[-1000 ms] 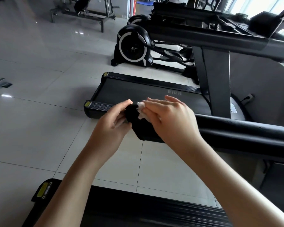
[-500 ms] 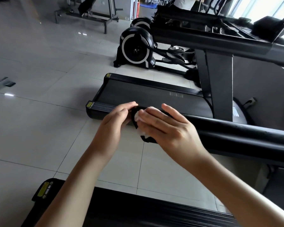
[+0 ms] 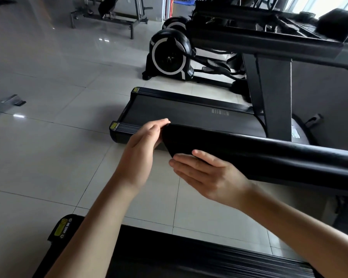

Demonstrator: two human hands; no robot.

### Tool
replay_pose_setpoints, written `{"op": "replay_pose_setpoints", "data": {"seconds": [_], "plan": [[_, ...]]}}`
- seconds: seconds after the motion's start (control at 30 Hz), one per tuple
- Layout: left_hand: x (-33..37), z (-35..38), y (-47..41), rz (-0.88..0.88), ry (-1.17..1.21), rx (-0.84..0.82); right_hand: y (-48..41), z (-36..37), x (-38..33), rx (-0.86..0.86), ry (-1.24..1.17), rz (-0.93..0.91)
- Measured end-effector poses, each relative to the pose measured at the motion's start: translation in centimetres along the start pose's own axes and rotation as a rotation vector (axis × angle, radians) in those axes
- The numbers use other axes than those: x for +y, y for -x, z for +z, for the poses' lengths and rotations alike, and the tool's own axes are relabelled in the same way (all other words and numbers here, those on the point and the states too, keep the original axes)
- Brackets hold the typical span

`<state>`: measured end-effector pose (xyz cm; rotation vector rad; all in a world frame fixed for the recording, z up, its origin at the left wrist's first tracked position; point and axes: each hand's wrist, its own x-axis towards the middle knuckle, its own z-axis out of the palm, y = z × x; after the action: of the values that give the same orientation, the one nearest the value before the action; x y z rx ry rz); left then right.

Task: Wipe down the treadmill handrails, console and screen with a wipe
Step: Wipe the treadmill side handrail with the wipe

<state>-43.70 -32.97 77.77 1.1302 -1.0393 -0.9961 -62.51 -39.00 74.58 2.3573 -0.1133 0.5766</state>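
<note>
Left grip touches the black handrail at its tip with straight fingers; right grip lies flat under the handrail just behind that tip, thumb on its side.

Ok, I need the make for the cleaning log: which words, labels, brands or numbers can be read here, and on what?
No text is legible.
Pale marking on the far treadmill's belt: blurred.
Yellow stickers on its rear corners: too small.
Yellow sticker on the near treadmill's rear corner: dark print, blurred.
White sticker on the far treadmill's motor cover: too small.
</note>
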Motion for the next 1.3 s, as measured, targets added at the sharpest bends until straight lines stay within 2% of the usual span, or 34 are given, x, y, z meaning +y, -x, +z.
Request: {"op": "replay_pose_setpoints", "data": {"seconds": [0.2, 0.43, 0.63, 0.73, 0.83, 1.07, 1.2, 1.3], "plan": [[0.7, 0.2, 0.2, -0.008, -0.155, 0.041, 3.2, -0.6, 1.1, -0.092, 0.083, -0.118], [0.2, 1.3, 0.3, 0.089, -0.396, 0.09, 2.1, -0.3, 0.3, -0.036, 0.068, -0.055], [-0.3, 1.5, 0.4, 0.104, -0.361, 0.103, 1.3, -1.8, 0.3, 0.133, 0.077, 0.214], [-0.2, 1.7, 0.5, 0.118, -0.356, 0.1, -0.3, -2.0, 0.2, 0.194, 0.027, 0.43], [-0.2, 1.8, 0.6, 0.124, -0.365, 0.098, -1.2, -2.3, 0.3, 0.196, -0.051, 0.619], [-0.3, 1.9, 0.7, 0.114, -0.369, 0.099, -1.2, -3.5, 1.5, 0.165, -0.064, 0.836], [-0.2, 2.2, 0.7, 0.151, -0.428, 0.116, -0.3, -3.7, 0.9, 0.088, -0.078, 0.759], [-0.2, 2.2, 0.6, 0.141, -0.483, 0.126, 0.5, -3.8, 1.5, 0.097, -0.061, 0.718]]}}
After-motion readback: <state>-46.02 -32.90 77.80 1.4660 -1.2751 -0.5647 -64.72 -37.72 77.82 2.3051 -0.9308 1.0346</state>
